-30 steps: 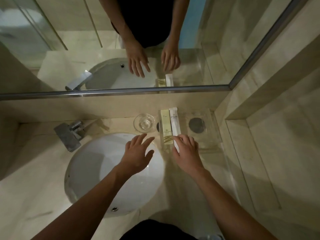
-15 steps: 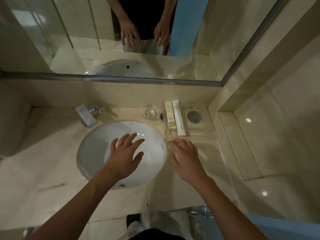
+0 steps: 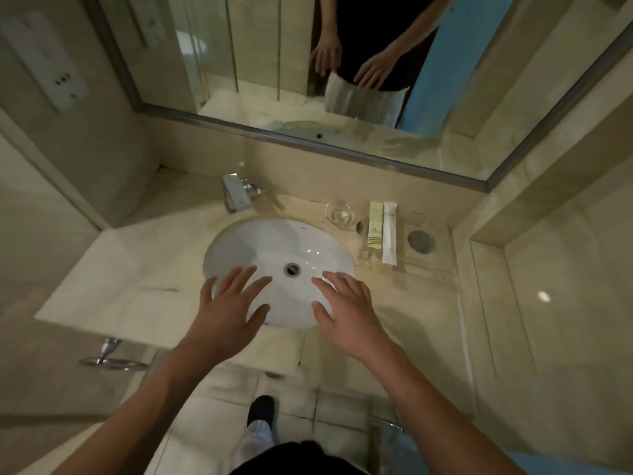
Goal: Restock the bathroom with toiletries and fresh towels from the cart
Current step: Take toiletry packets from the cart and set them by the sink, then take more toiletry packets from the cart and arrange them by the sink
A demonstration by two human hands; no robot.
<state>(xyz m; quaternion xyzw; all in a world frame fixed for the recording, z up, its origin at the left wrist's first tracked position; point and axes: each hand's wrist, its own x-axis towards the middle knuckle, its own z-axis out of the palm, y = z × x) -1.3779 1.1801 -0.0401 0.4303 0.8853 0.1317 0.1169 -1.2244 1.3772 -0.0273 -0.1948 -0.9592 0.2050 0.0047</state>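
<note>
Two toiletry packets lie side by side on a clear tray at the back right of the marble counter: a pale yellow packet and a white packet. My left hand and my right hand hover over the front of the white sink, fingers spread, holding nothing. Both hands are well short of the packets. No towels or cart are in view.
A clear glass dish sits left of the tray, and a dark round disc lies on the tray's right part. A chrome tap stands behind the sink. A mirror spans the wall. A chrome towel ring hangs below the counter's left front.
Both hands have drawn back from the packets toward the sink's front edge. The view has pulled away from the counter, so the floor and my feet now show.
</note>
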